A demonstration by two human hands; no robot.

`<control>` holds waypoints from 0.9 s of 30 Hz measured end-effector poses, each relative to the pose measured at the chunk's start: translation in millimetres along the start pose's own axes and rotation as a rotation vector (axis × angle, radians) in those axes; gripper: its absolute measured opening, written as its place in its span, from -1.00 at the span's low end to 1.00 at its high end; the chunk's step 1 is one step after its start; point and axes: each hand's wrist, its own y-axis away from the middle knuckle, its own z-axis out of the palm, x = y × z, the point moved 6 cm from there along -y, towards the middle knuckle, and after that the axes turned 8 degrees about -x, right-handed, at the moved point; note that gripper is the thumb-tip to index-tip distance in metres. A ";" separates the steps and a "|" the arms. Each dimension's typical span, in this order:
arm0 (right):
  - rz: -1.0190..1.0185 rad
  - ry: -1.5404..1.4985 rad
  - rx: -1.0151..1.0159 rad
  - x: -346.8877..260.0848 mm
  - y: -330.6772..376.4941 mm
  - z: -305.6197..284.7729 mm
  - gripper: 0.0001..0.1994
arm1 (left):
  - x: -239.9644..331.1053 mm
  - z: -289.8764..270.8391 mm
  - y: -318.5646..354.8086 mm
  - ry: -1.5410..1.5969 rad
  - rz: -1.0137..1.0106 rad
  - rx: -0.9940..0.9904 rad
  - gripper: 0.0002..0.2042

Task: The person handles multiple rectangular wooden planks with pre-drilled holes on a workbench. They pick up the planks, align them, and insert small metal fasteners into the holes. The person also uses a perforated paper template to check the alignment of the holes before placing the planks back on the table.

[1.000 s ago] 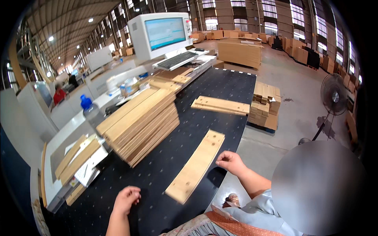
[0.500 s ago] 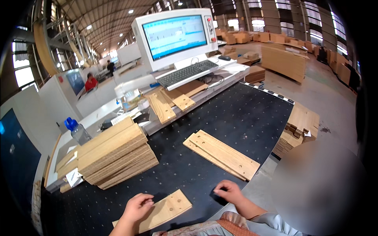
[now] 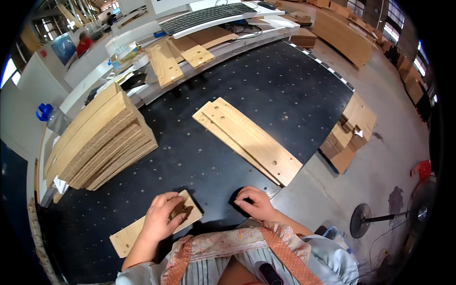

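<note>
A short wooden board (image 3: 128, 236) with drilled holes lies on the black table near my body. Over its right end is my left hand (image 3: 161, 216), palm down, its fingers and thumb bent toward the holes. Whatever small thing may be between its fingertips is hidden. My right hand (image 3: 254, 202) hovers above the table to the right of the board, fingers curled and thumb pressed in. Its contents cannot be seen. Farther off, two longer drilled boards (image 3: 251, 137) lie one partly over the other.
A tall stack of boards (image 3: 102, 137) stands on the left, with a blue-capped bottle (image 3: 57, 118) behind it. Two drilled boards (image 3: 164, 64) rest on the ledge below a keyboard (image 3: 209, 18). Right of the black table (image 3: 228, 76) are stacked panels (image 3: 349, 135) and a fan (image 3: 420, 213).
My view has tilted down, so the screen has mostly left the picture. My left hand has moved right along the short board to its holed end. The right hand stays curled.
</note>
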 end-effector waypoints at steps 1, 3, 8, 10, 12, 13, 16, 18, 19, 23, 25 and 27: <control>-0.001 -0.023 -0.040 -3.8 1.0 -3.8 -0.95 | 4.3 0.9 -2.3 0.022 0.008 0.000 -0.56; -0.037 -0.015 -0.091 -15.6 10.0 -16.2 -0.95 | 9.3 4.2 -5.8 0.058 0.024 0.024 -0.56; -0.033 -0.031 -0.016 -30.1 24.6 -82.8 -0.94 | 17.5 8.2 -7.2 -0.097 -0.049 0.025 -0.38; -0.041 0.028 -0.062 -38.2 17.2 -102.1 -0.94 | -7.2 6.6 9.6 -0.213 -0.276 -0.022 -0.16; -0.056 0.033 -0.132 -39.6 11.0 -111.6 -0.94 | -19.9 5.3 38.7 -0.244 -0.515 -0.141 0.02; -0.088 0.066 -0.181 -43.4 7.1 -117.0 -0.94 | -25.9 9.1 49.0 -0.233 -0.588 -0.195 0.11; -0.183 0.057 -0.290 -50.7 -9.6 -123.3 -0.92 | -35.0 21.5 63.7 -0.325 -0.728 -0.306 0.18; -0.228 0.068 -0.321 -53.5 -13.1 -125.0 -0.92 | -34.8 26.3 62.4 -0.347 -0.763 -0.316 0.17; -0.226 0.049 -0.330 -49.7 -12.8 -125.3 -0.92 | -36.4 29.5 63.0 -0.346 -0.760 -0.307 0.16; -0.179 -0.025 -0.425 -43.0 -13.2 -114.9 -0.92 | -44.8 37.4 69.9 -0.346 -0.803 -0.307 0.08; -0.173 -0.018 -0.464 -42.5 -12.4 -111.7 -0.91 | -49.9 38.0 61.5 -0.313 -0.777 -0.327 0.08; -0.178 -0.043 -0.468 -42.7 -16.6 -103.7 -0.91 | -48.1 37.5 61.6 -0.275 -0.772 -0.323 0.07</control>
